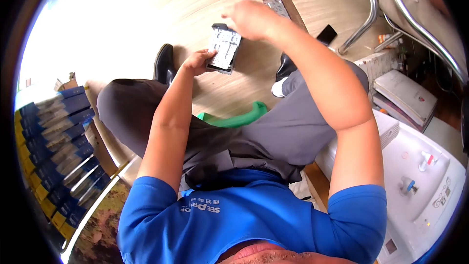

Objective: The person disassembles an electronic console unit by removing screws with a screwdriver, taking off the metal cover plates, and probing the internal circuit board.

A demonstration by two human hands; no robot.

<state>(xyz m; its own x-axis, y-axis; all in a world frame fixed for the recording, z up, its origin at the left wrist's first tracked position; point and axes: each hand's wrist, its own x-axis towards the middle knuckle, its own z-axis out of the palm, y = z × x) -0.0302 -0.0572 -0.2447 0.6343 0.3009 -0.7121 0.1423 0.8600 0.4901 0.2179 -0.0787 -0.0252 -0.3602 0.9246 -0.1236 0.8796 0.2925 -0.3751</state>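
A small rectangular device with a pale, bright face and dark edges [225,49] is held out above the floor. My left hand [198,62] grips its lower left side, with the thumb on the face. Just above and to the right of the device is my right hand [249,19], its fingers bent and partly blurred; whether anything is between them cannot be made out. A grey slotted metal piece [277,8] lies on the floor beyond my right hand.
A green curved object [244,116] lies between my legs. Stacked blue and yellow boxes [58,151] stand at the left. At the right are a white water dispenser [415,186], books [405,97] and a metal-framed chair [373,10] with a person seated. A dark phone-like object [326,34] shows near my knee.
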